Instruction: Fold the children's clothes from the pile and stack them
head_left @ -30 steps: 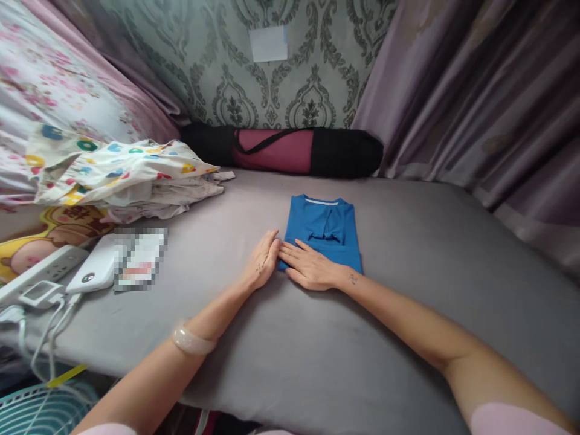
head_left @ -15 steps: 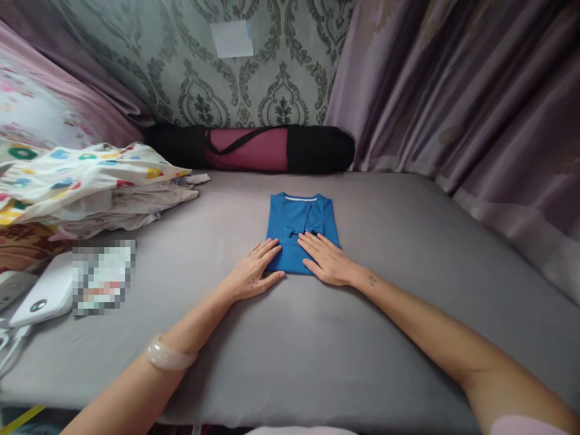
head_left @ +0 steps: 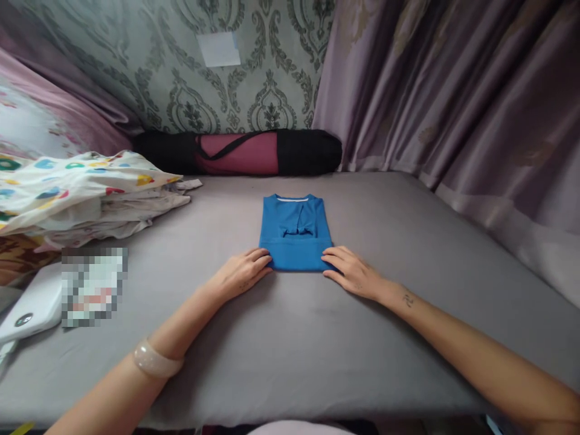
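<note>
A blue T-shirt lies folded into a neat rectangle, its neckline with a white band at the far end. The near part is turned up as a flat band, and gathered cloth shows just beyond it. My left hand has its bent fingers closed on the shirt's near left edge, thumb by the corner. Opposite it, my right hand grips the near right edge, fingertips on top of the cloth and thumb low at the corner. The undersides of both edges are hidden.
Grey sheet covers the bed. At the back lies a long black and maroon bag. On the left are piled patterned cloths, a white power bank and a blurred-out packet. Purple curtains hang at right.
Both hands have slid outward from the top of the folded band to its side edges, and their flat fingers have bent. The gathered cloth is more exposed. The view has shifted slightly.
</note>
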`<state>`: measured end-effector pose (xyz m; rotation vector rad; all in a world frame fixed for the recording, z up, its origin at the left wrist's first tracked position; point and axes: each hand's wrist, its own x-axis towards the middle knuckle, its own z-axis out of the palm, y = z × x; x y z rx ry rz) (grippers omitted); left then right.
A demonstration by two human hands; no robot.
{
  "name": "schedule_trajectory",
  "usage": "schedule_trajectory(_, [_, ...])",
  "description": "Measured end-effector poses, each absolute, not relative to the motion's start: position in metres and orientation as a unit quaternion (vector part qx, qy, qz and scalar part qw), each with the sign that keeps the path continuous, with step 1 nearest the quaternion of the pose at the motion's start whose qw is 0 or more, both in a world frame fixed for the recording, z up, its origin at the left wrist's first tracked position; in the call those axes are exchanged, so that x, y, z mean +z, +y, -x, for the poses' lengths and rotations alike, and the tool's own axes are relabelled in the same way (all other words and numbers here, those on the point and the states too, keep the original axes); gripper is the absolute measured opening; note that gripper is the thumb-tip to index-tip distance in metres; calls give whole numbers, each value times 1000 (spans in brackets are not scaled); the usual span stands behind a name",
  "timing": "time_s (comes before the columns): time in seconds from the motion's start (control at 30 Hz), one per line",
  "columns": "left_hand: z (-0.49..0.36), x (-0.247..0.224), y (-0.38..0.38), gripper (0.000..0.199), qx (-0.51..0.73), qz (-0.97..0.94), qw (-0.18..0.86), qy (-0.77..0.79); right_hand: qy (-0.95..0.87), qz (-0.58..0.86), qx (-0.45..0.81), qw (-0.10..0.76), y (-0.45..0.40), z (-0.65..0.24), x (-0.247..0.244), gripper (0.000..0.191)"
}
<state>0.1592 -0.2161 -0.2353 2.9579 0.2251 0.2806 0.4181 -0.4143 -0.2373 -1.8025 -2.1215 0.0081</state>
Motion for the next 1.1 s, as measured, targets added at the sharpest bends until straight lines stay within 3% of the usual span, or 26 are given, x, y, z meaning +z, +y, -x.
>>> schedule_trajectory(0.27, [-169, -233, -210, 35, 108, -980, 73, 151, -732, 660, -37, 165, -413, -406, -234, 35])
schedule_trajectory(0.6, [-172, -236, -199, 38, 128, -988, 64, 52, -707, 683, -69, 170, -403, -416, -237, 40])
schedule_trajectory(0.87, [-156, -210, -209, 41, 152, -983, 95, 34, -727, 668, -36, 155, -425, -408, -202, 47])
schedule_trajectory(1.1, [-112, -175, -255, 40, 100, -974, 198, 54, -741, 647, 88, 156, -470, -385, -159, 37])
